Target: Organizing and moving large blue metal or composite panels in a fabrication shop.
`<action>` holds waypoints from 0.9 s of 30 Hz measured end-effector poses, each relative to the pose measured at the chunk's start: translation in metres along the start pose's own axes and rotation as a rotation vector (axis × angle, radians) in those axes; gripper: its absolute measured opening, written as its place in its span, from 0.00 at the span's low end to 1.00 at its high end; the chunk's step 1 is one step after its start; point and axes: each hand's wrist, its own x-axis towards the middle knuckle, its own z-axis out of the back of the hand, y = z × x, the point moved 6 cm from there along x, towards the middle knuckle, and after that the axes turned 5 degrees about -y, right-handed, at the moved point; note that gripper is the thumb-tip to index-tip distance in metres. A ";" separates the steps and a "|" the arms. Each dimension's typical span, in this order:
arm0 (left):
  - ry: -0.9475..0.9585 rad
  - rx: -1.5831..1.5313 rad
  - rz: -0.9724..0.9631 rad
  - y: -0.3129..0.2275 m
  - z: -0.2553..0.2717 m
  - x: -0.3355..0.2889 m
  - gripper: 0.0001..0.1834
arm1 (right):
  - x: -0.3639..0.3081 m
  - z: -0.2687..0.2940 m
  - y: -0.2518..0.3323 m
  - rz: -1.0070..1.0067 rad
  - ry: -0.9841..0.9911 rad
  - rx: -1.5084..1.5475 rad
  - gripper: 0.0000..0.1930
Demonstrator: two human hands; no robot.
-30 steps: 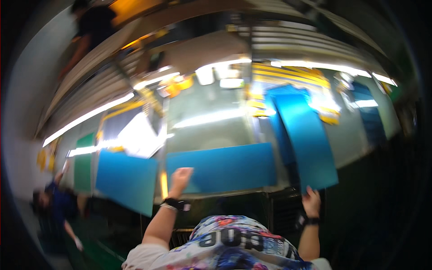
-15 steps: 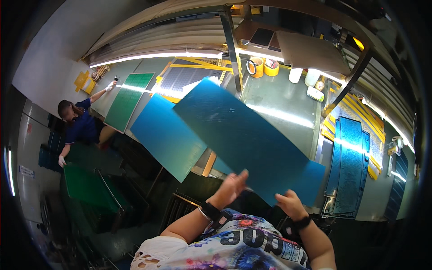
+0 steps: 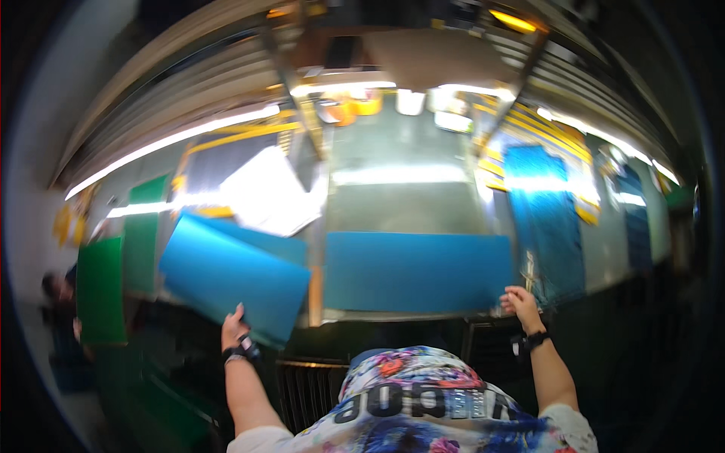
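A flat blue sheet [image 3: 238, 275] slants over the left part of the bench, its near edge gripped by my left hand [image 3: 236, 330], thumb on top. Under its far side another blue sheet [image 3: 283, 248] partly shows. Squarely in front of me a further blue sheet [image 3: 419, 272] lies along the bench's near edge. Just beside that sheet's lower right corner is my right hand [image 3: 519, 304], fingers loosely bent and apart, holding nothing I can see. Motion blur softens the whole view.
White paper [image 3: 268, 192] lies on the bench behind the left sheet. Orange tape rolls [image 3: 340, 112] and white containers [image 3: 410, 102] stand at the back. Dark blue textured panels [image 3: 545, 219] lie right. At far left, a person partly hides behind a green sheet [image 3: 102, 291].
My view has turned left. The large sheet both hands held in the air is now on the bench in front of me. My left hand has moved left onto another blue sheet; my right hand has let go.
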 end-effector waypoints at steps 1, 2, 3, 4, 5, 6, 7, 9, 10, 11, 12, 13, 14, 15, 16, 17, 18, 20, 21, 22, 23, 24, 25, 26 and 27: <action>0.155 -0.224 -0.083 0.003 -0.001 0.002 0.17 | 0.006 0.023 -0.013 0.085 -0.066 -0.006 0.11; 0.151 -0.129 -0.031 0.010 0.007 0.010 0.18 | 0.013 0.056 -0.032 0.216 -0.194 -0.229 0.12; 0.128 -0.037 0.008 0.013 0.018 0.015 0.18 | 0.011 0.072 -0.028 0.383 -0.378 -0.531 0.13; 0.113 0.009 0.038 0.014 0.021 0.017 0.20 | 0.005 0.082 -0.024 0.396 -0.476 -0.614 0.15; 0.089 0.049 0.063 0.014 0.022 0.019 0.22 | 0.001 0.087 -0.018 0.289 -0.498 -0.644 0.17; 0.037 0.358 0.107 0.010 0.025 0.027 0.23 | -0.001 0.094 -0.020 0.322 -0.533 -0.733 0.19; -0.030 0.664 0.142 0.007 0.033 0.032 0.26 | 0.000 0.099 -0.021 0.358 -0.556 -0.823 0.22; -0.108 0.817 -0.022 0.012 0.034 0.031 0.31 | 0.007 0.107 -0.023 0.383 -0.556 -0.897 0.25; -0.351 0.981 -0.194 0.002 0.033 0.018 0.35 | 0.015 0.115 -0.029 0.326 -0.526 -0.902 0.29; -0.603 1.129 -0.375 -0.010 0.028 -0.004 0.40 | 0.019 0.120 -0.030 0.317 -0.535 -0.898 0.29; -0.832 1.205 -0.258 -0.008 0.001 -0.043 0.45 | 0.020 0.130 -0.034 0.289 -0.573 -0.924 0.30; -0.917 1.176 -0.164 0.006 0.012 -0.046 0.49 | 0.028 0.132 -0.033 0.288 -0.595 -0.934 0.31; -0.759 0.863 -0.127 0.031 0.013 -0.038 0.51 | 0.037 0.137 -0.039 0.229 -0.553 -0.946 0.32; -0.593 0.556 -0.089 0.054 0.012 -0.029 0.53 | 0.041 0.139 -0.042 0.233 -0.557 -0.935 0.32; -0.599 0.552 -0.098 0.063 0.016 -0.025 0.53 | 0.043 0.135 -0.047 0.203 -0.539 -1.011 0.32; -0.563 0.518 -0.023 0.073 0.020 -0.021 0.52 | 0.041 0.132 -0.051 0.172 -0.519 -1.088 0.32; -0.524 0.483 0.051 0.080 0.024 -0.018 0.51 | 0.038 0.129 -0.053 0.210 -0.534 -1.088 0.33; -0.821 0.674 -0.048 0.073 0.016 -0.039 0.51 | 0.023 0.122 -0.059 0.271 -0.561 -1.111 0.35; -1.121 0.862 -0.150 0.061 0.006 -0.060 0.50 | 0.012 0.118 -0.061 0.283 -0.551 -1.121 0.36; -1.058 0.984 -0.295 0.039 -0.032 -0.084 0.41 | -0.003 0.117 -0.062 0.304 -0.537 -1.141 0.38; -1.065 0.973 -0.298 0.035 -0.041 -0.088 0.41 | -0.015 0.109 -0.058 0.348 -0.511 -1.149 0.39; -1.019 0.974 -0.631 0.024 -0.061 -0.092 0.36 | -0.024 0.104 -0.056 0.396 -0.475 -1.131 0.42; -0.948 0.962 -0.962 0.012 -0.091 -0.107 0.30 | -0.034 0.098 -0.054 0.432 -0.438 -1.121 0.43; -0.754 0.893 -1.046 0.010 -0.120 -0.112 0.26 | -0.042 0.094 -0.050 0.442 -0.392 -1.146 0.43; -0.553 0.819 -1.122 0.008 -0.165 -0.130 0.22 | -0.051 0.091 -0.043 0.448 -0.348 -1.173 0.43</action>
